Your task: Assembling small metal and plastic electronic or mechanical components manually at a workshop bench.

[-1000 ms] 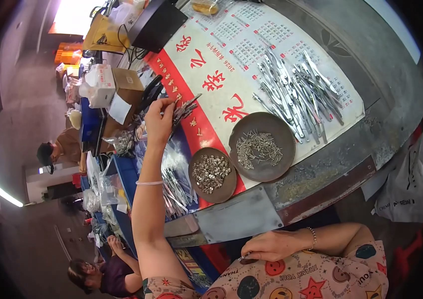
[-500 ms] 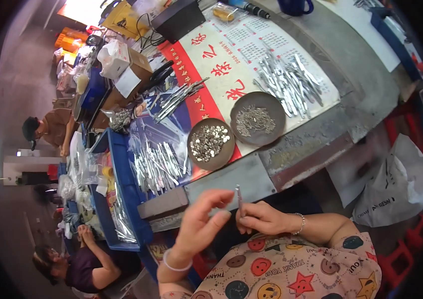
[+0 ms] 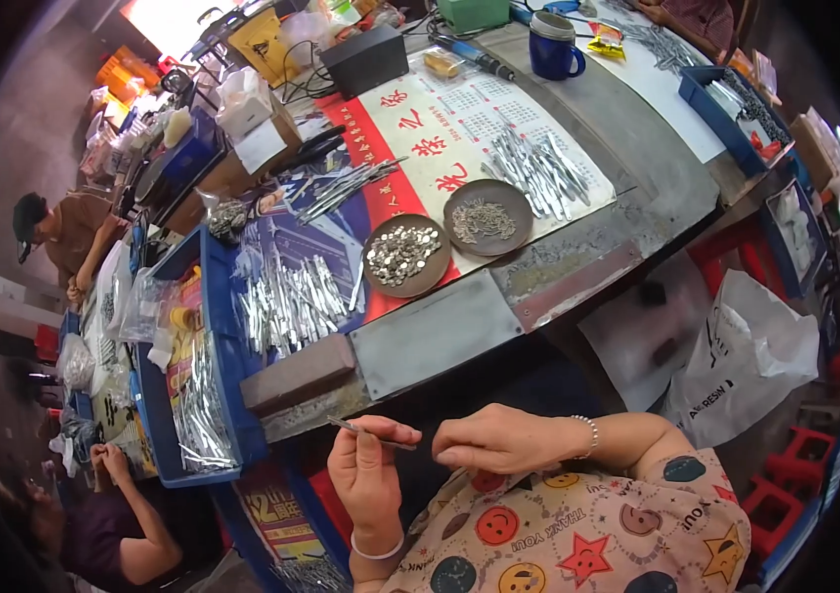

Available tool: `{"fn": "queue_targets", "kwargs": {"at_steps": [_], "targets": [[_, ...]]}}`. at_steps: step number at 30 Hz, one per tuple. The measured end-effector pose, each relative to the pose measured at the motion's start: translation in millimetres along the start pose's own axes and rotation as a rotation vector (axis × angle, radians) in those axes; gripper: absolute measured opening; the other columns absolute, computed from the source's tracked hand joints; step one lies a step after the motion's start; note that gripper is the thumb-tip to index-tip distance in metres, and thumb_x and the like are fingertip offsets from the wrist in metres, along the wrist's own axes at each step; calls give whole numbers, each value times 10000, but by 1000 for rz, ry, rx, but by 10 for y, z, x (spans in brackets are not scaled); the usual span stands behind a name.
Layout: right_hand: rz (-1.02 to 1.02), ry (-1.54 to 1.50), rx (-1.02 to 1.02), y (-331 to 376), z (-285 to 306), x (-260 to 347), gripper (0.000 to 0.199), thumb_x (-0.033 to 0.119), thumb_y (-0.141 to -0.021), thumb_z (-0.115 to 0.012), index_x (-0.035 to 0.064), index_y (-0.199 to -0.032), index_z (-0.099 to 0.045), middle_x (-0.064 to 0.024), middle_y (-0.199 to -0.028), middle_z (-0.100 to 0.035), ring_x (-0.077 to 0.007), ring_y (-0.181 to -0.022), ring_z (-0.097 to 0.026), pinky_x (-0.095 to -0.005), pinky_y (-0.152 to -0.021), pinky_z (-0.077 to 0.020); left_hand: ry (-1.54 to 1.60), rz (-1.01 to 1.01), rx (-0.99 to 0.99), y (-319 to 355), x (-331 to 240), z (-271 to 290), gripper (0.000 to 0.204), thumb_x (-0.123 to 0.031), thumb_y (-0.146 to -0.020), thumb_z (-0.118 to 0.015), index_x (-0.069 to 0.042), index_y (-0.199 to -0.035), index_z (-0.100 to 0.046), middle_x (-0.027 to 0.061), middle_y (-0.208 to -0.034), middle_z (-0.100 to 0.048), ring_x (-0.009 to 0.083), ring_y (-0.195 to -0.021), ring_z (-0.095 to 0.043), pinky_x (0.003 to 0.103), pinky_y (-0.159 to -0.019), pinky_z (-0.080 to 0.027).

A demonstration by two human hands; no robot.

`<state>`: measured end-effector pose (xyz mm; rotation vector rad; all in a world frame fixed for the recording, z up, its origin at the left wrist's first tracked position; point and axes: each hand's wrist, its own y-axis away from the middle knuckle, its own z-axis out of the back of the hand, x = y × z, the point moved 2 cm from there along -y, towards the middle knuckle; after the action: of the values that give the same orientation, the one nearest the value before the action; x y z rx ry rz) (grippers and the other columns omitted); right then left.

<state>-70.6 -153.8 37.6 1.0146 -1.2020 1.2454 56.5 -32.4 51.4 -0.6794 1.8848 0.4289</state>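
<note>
My left hand (image 3: 368, 479) pinches a thin silvery metal strip (image 3: 345, 424) between thumb and fingers, below the bench's front edge. Close beside it, my right hand (image 3: 511, 441) is closed with its fingers curled under; whatever it may hold is hidden. On the bench ahead stand two round brown dishes. The left dish (image 3: 408, 291) holds small shiny round metal pieces (image 3: 404, 253), and the right dish (image 3: 491, 249) holds tiny thin metal parts (image 3: 482, 220). Similar slim metal pieces lie in a left pile (image 3: 296, 301), a right pile (image 3: 538, 173) and a smaller bunch (image 3: 349, 190) at the back.
A brown block (image 3: 298, 376) lies at the bench's front edge. At left stands a blue tray (image 3: 247, 415) with metal strips. Farther back are a black box (image 3: 365, 64) and a blue mug (image 3: 551, 49). A white bag (image 3: 746, 346) hangs at right. Other people (image 3: 79, 237) sit nearby.
The metal strip, upright in my right hand before, is now in my left hand. My left hand has closed from spread fingers and moved lower. The view has shifted, showing more at right.
</note>
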Motion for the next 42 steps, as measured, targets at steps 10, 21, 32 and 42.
{"fn": "queue_targets", "kwargs": {"at_steps": [10, 21, 32, 42], "targets": [[63, -274, 330, -153, -189, 541, 226, 239, -969, -484, 22, -936, -541, -97, -687, -601, -226, -626, -601, -307, -590, -466, 118, 142, -71, 198, 139, 181, 259, -178, -980, -473, 51, -1061, -564, 95, -788, -596, 172, -731, -587, 279, -694, -482], [-105, -825, 720, -398, -515, 1332, 207, 189, -987, -451, -1, -957, -529, -54, -808, -548, -123, -735, -521, -253, -693, -446, 193, 131, -58, 357, 173, 291, 264, -186, -984, -467, 35, -1095, -562, 68, -793, -579, 144, -751, -574, 264, -712, -471], [-74, -1186, 651, -528, -671, 1489, 275, 210, -960, -428, -34, -910, -543, -71, -852, -567, -138, -804, -528, -255, -744, -444, 210, 87, -121, 262, 198, 181, 242, -158, -979, -467, 50, -1052, -566, 83, -746, -572, 177, -705, -559, 287, -669, -464], [409, -267, -78, -839, -524, 791, 132, 182, -899, -514, 65, -861, -466, -116, -750, -562, -279, -661, -574, -353, -657, -454, 220, -143, -319, 55, -262, 314, 195, -239, -964, -466, -80, -919, -569, -7, -650, -454, 104, -587, -408, 255, -557, -371]]}}
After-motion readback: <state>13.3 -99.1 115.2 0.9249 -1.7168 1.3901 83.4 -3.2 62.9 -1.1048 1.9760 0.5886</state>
